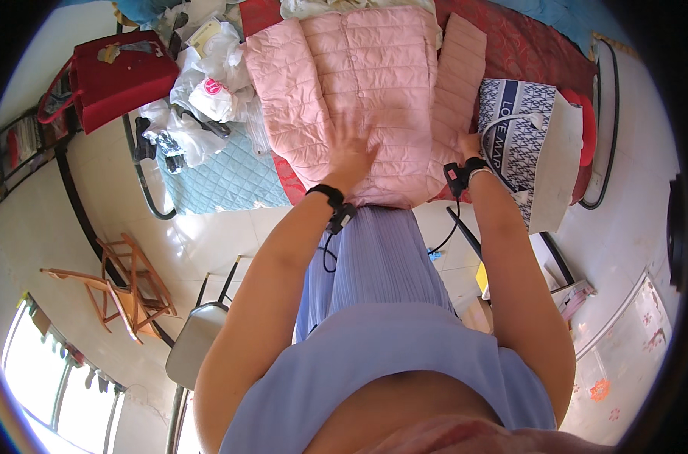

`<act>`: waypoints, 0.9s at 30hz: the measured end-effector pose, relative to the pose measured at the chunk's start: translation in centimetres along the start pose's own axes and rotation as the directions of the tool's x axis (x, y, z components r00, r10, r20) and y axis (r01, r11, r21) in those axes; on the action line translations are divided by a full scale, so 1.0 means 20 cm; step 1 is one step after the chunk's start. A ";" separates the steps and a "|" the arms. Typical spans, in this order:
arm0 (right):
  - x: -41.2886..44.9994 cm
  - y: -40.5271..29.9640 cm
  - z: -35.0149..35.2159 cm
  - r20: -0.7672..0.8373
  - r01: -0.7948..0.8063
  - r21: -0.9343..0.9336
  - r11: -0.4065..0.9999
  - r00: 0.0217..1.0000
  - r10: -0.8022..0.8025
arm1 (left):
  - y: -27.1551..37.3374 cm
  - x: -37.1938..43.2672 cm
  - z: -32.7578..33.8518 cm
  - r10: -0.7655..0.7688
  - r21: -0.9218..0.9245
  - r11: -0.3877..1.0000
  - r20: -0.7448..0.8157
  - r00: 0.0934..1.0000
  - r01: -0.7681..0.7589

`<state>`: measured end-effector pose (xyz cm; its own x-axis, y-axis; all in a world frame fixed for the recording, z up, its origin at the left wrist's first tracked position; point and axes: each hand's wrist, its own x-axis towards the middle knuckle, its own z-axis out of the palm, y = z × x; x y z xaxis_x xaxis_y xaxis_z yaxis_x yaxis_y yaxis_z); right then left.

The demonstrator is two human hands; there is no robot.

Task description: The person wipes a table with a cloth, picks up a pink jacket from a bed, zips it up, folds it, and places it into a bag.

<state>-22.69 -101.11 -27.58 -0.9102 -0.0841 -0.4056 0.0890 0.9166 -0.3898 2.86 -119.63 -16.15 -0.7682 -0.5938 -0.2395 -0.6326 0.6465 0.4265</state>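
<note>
A pink quilted puffer jacket [378,68] lies spread out on a bed before me, a row of small snaps down its middle. Its left sleeve [287,74] is laid along the body, and the right sleeve [460,74] runs along the other side. Palm down on the jacket's front rests my left hand [349,153], fingers spread and slightly blurred. My right hand [469,146] is at the jacket's right edge, by the sleeve and close against a patterned paper bag [508,130]. Its fingers are partly hidden, so whether they pinch the fabric does not show.
On the left are a red handbag [122,76], white plastic bags [208,102] and a teal quilted pad [225,176]. A red patterned cover [525,51] lies under the jacket. Metal bed rails [612,125] flank it. Behind left stand a stool [196,340] and wooden chair [131,295].
</note>
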 end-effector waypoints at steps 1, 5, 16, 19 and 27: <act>0.07 0.12 -0.04 -0.064 -0.006 0.066 0.998 0.998 0.010 | 0.14 0.05 0.00 0.169 -0.022 0.985 -0.042 0.985 -0.170; -0.08 0.07 -0.06 0.299 -0.013 0.370 0.929 0.949 -0.105 | 0.35 0.17 0.12 0.397 -0.084 0.911 -0.090 0.913 -0.404; -0.79 -0.57 -0.45 0.354 0.848 -0.197 0.492 0.529 -0.771 | 0.24 0.41 0.34 0.120 -0.816 -0.343 0.454 0.883 0.466; -0.82 -0.51 -0.33 0.443 0.833 -0.087 0.547 0.524 -0.727 | 0.12 0.40 0.27 0.038 -0.630 -0.699 0.439 0.898 0.338; -0.78 -0.33 -0.29 0.469 0.801 0.326 0.502 0.324 -0.822 | 0.01 0.69 0.16 -0.320 -0.719 0.679 -0.109 0.941 0.148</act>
<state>-11.40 -103.51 -13.89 -0.1781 -0.9638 -0.1985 -0.5530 0.2649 -0.7900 -8.15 -126.17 -22.27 -0.5098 -0.8178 -0.2672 -0.4728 0.0068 0.8812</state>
